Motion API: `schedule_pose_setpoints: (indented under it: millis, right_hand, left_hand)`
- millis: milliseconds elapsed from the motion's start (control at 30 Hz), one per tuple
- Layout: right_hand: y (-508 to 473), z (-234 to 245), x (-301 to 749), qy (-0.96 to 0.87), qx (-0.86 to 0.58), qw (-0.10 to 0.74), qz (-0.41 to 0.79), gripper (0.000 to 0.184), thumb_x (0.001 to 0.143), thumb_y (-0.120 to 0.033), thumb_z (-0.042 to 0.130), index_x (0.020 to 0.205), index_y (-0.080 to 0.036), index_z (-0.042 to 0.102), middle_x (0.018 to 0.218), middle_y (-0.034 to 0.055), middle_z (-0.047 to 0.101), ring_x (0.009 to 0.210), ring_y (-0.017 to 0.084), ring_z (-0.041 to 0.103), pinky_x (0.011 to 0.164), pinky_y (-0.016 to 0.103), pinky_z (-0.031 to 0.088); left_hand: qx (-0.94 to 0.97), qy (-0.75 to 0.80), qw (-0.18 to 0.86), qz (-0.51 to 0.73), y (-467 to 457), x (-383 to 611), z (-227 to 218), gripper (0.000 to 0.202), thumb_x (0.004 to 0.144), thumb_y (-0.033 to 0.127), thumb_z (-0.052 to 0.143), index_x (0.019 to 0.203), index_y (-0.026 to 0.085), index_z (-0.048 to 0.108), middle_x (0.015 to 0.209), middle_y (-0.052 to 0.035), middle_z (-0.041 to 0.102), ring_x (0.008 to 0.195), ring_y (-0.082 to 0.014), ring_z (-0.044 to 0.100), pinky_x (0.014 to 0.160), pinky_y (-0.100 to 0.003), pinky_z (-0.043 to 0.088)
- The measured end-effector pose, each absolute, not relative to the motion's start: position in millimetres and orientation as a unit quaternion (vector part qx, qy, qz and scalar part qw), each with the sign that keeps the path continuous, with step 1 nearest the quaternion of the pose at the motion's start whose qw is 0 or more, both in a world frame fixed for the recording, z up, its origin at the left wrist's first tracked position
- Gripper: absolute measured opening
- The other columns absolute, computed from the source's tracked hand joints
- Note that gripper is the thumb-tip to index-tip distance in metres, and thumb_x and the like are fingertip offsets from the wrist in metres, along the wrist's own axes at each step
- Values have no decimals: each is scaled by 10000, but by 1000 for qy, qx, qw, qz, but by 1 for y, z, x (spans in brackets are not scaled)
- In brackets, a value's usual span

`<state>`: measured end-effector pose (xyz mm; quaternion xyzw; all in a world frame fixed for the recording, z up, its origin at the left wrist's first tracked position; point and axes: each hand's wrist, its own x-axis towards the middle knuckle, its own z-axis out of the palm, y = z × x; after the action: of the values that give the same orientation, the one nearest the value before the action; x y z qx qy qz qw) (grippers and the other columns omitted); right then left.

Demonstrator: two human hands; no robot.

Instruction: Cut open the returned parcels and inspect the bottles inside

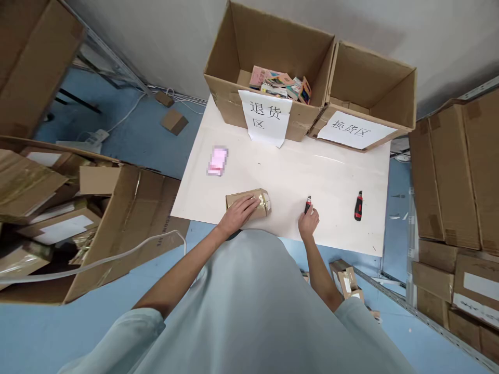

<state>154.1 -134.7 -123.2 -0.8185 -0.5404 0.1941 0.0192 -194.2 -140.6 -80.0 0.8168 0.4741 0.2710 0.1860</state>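
A small cardboard box with shiny tape lies near the front edge of the white table. On top of it rests my left hand, its fingers stretched out over the taped end. My right hand is closed around a red and black utility knife a little to the right of the box, the knife's tip pointing away from me. A second red and black utility knife lies by itself near the table's right side.
Behind, a large open carton with a paper sign holds several colourful small packs. A second signed carton adjoins it. A pixelated pink item lies at left. Carton piles stand right; a parcel-filled carton stands left.
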Motion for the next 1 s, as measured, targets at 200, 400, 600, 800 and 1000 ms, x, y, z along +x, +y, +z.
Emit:
schedule_pose_setpoints:
  millis: [200,400,600,800,1000]
  right_hand:
    - [-113,-149,98,-532,-703,175,437,590,1096,-417,445,1494,-74,714,1436,266,776,1338,329,737,1185,482,568]
    - [-99,-159,47,-536,-645,204,506,628,1083,-638,480,1343,-182,824,1276,166,861,1234,294,790,1092,439,627]
    - [-112,-135,63,-518,-648,219,514,694,1052,-676,479,1389,-160,797,1305,185,845,1213,309,798,1065,450,644]
    - [-133,-95,94,-477,-698,247,474,652,1042,-625,549,1448,-162,761,1319,188,842,1244,334,802,1110,486,626]
    - [-135,-79,105,-419,-737,290,445,651,997,-628,614,1386,-132,777,1335,220,832,1198,343,808,1045,475,646]
  left_hand:
    - [797,532,138,250,-171,-222,-83,572,1157,196,511,1727,248,519,1502,-175,764,1533,-329,656,1240,-579,598]
    - [746,602,122,258,-188,-224,-67,512,1165,242,486,1666,246,593,1422,-169,801,1384,-332,732,1165,-552,617]
    - [612,698,159,336,-190,-217,-44,488,1182,409,491,1607,225,645,1351,-167,819,1231,-318,778,1141,-535,616]
    - [434,747,342,370,-161,-195,-53,606,1141,492,562,1661,181,579,1574,-190,724,1338,-338,757,1097,-494,633]
    - [350,726,466,366,-131,-178,-70,562,1049,370,719,1565,165,631,1595,-188,710,1411,-310,730,1217,-454,570]
